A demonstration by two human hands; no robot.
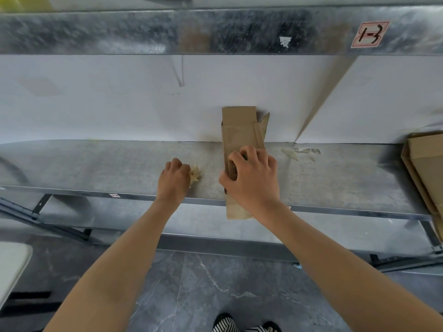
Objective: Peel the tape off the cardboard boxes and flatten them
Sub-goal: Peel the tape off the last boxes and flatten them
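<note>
A small flattened cardboard box lies lengthwise on the metal shelf, its near end hanging over the front edge and its far flaps against the white back wall. My right hand grips it across the middle, fingers curled over its left edge. My left hand rests on the shelf to the left of the box, its fingers curled round a crumpled wad of yellowish tape.
More peeled tape scraps lie on the shelf to the right of the box. A stack of flattened cardboard sits at the far right. An upper shelf beam with a "1-3" label runs overhead. Grey floor tiles lie below.
</note>
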